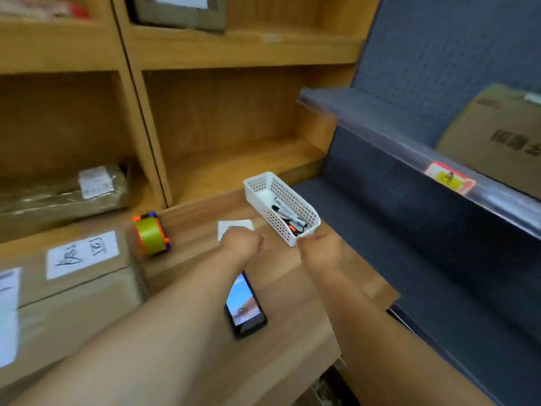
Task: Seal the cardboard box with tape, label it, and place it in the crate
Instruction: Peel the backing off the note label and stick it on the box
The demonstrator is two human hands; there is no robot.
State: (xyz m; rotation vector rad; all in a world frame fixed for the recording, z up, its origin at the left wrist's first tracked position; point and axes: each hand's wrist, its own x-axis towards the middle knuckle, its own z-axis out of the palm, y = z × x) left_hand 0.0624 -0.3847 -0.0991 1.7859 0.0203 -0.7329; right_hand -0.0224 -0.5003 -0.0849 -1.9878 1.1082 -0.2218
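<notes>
The white basket (304, 212) is taken as the landmark. It lies on the wooden desk (292, 303) with its long axis running from far left to near right. Several markers (288, 215) are laid inside along that same axis.

The near end of the basket is met by the right hand (320, 250). A thumb is seen along the rim there, so the grip appears to be pinched on the basket, though the fingers are hidden.

Just left of that near end, a small white sheet (235, 228) is partly covered by the left hand (243, 244). Its fingers are curled downward and away from view. Whether the sheet is pinched cannot be told.

The cardboard box (73, 291) is found well to the left of the basket, beyond the green tape roll (152, 235). A handwritten label (82, 253) lies on its top. A phone (244, 306) rests nearer than the basket, between the forearms.

The labelling step is judged to be in hand. The box lies leftward of both grips, with the left hand the nearer, so any carry toward it would be made across the tape roll.
</notes>
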